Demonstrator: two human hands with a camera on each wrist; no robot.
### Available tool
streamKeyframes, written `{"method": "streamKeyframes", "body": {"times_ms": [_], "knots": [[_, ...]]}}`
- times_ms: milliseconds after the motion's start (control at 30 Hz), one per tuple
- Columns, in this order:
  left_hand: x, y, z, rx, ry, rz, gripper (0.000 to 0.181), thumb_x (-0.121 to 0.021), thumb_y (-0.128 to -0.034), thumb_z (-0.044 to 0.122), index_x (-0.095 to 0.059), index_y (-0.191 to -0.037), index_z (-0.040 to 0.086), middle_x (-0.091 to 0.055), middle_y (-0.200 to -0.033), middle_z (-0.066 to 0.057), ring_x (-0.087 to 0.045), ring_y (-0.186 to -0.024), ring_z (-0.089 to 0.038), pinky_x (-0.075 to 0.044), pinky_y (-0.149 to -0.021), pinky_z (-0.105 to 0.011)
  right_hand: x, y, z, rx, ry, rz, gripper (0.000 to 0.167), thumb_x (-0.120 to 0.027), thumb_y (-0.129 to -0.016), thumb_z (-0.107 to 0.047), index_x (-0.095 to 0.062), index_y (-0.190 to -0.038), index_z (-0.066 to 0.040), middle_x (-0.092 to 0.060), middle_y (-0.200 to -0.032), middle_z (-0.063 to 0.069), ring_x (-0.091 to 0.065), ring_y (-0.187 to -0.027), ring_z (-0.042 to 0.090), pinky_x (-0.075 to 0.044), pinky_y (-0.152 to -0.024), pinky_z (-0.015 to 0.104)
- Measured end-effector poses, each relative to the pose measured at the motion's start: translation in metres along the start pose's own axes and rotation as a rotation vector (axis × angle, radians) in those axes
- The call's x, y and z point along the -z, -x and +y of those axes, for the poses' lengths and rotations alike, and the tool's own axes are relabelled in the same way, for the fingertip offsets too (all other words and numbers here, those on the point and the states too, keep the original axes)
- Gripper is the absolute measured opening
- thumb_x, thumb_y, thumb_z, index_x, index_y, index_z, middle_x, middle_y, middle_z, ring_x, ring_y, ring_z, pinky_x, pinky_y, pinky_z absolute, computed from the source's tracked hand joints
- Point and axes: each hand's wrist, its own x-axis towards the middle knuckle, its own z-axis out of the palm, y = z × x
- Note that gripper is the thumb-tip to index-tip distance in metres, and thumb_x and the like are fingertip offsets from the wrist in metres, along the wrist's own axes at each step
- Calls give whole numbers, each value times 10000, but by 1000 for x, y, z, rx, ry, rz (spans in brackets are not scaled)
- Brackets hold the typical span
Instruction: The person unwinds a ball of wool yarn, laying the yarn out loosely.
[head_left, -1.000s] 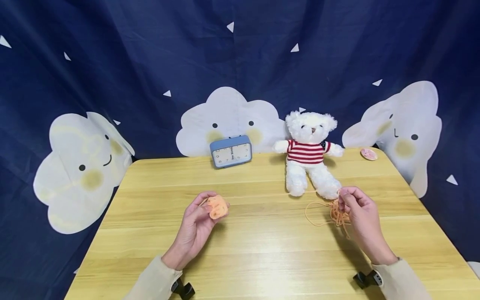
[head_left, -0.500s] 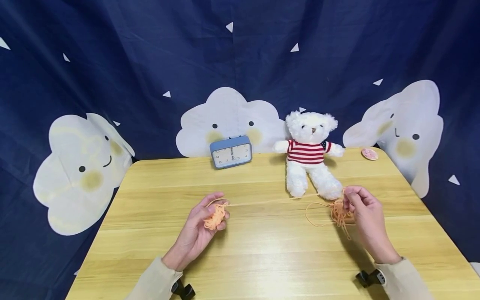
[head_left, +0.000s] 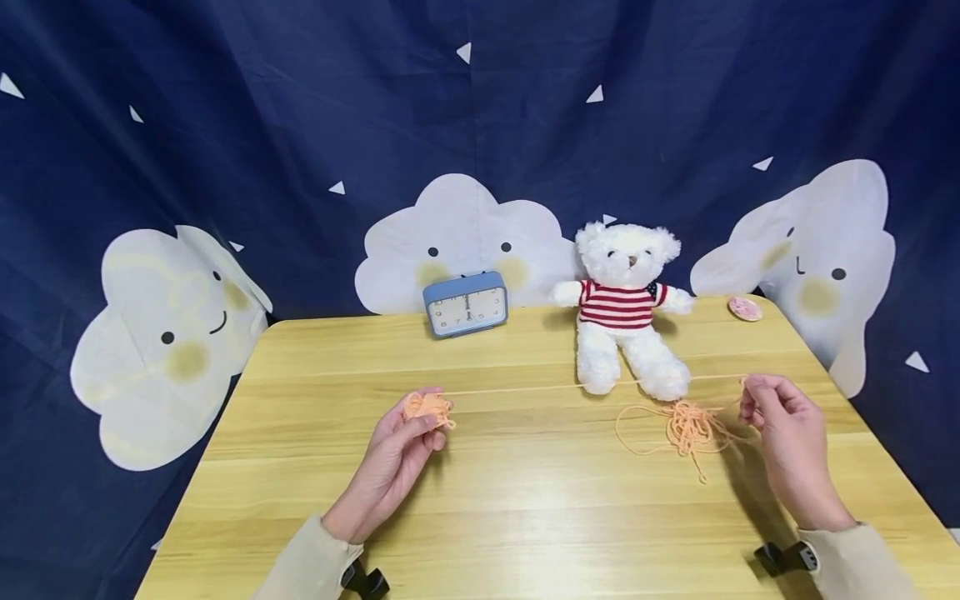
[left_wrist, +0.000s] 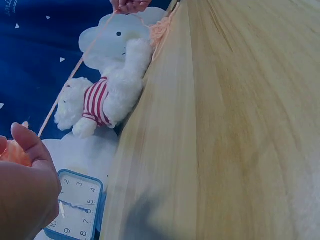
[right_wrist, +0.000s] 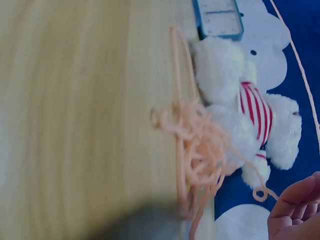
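Over the pale yellow wood-grained table (head_left: 517,500), I see through the head camera a person's left hand (head_left: 393,458) gripping a small, rounded bundle of peach-orange yarn (head_left: 427,408), with the thumb laid across its near side. Well apart from it, on the other side, the right hand (head_left: 791,446) pinches a thin peach-orange yarn strand (head_left: 517,390) between thumb and fingers. That strand runs straight and taut from one hand to the other, above the tabletop, crossing in front of the bear's legs in my head view; I cannot tell whether it touches them.

Between the hands, nearer the right one, a loose, looped tangle of peach-orange yarn (head_left: 688,427) lies on the wood. My right wrist view shows yarn leading from it to the right fingers, with a small loop close to them.

Just behind the tangle sits a fluffy white plush bear (head_left: 618,304) in a red-and-white striped shirt. Toward the back edge I also make out a blue rectangular clock (head_left: 467,310) and a flat, round pink piece (head_left: 745,309). Behind everything hangs a navy fabric curtain (head_left: 300,100) printed with white clouds.
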Motion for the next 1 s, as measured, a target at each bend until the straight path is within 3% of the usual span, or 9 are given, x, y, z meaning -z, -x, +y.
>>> {"method": "streamKeyframes", "body": {"times_ms": [133,300,400,533,733,867,1000], "knots": [[1,0,-1,-6,18,-41,557,-511,-1044,-70,-322,-1566,-110,-571,-1228,-140,-626,-888,-198,-526,-711,-216,13,-2,2,-43,140,-9,145,-682,-1077,-70,-746,-950,-41,-645,-773,1,-576,-688,115,-514,-583,188],[-1,-1,-2,-20,44,-93,400,-525,-1103,24,-459,-1496,-14,-599,-1255,-146,-643,-918,-220,-529,-716,-228,28,-4,3,-124,481,-125,171,-675,-1097,-167,-748,-952,-113,-635,-760,-32,-556,-682,102,-475,-581,218],[-4,-2,-2,-20,39,-107,345,-546,-1128,86,-493,-1458,2,-620,-1262,-159,-643,-922,-216,-532,-710,-224,33,-5,5,-156,608,-193,169,-670,-1103,-179,-765,-977,-118,-645,-771,-43,-569,-693,98,-499,-591,228],[-8,-3,-2,-19,25,-114,352,-512,-1117,72,-476,-1456,-18,-647,-1241,-170,-638,-918,-209,-537,-705,-218,35,-6,10,-177,671,-272,169,-655,-1104,-131,-765,-1010,-44,-660,-785,-51,-592,-712,86,-531,-612,227],[-15,-3,-7,-12,-86,-124,405,-426,-1047,-28,-388,-1448,-77,-648,-1222,-189,-624,-912,-204,-539,-708,-206,34,-4,14,-200,700,-321,219,-635,-1108,-108,-687,-1160,98,-701,-865,-59,-630,-765,72,-565,-655,231],[-20,-4,-9,3,-113,-131,382,-404,-1040,-56,-374,-1419,-90,-643,-1236,-212,-622,-930,-207,-539,-724,-206,30,1,12,-189,720,-292,333,-593,-1118,-115,-588,-1342,132,-728,-899,-14,-675,-773,88,-570,-631,259],[-23,-4,-9,6,-118,-136,348,-399,-1044,-40,-397,-1389,-90,-636,-1253,-228,-623,-947,-202,-545,-740,-203,16,10,10,-31,769,-184,332,-561,-1086,-71,-636,-1370,84,-654,-1094,-35,-615,-690,85,-515,-549,241]]}}
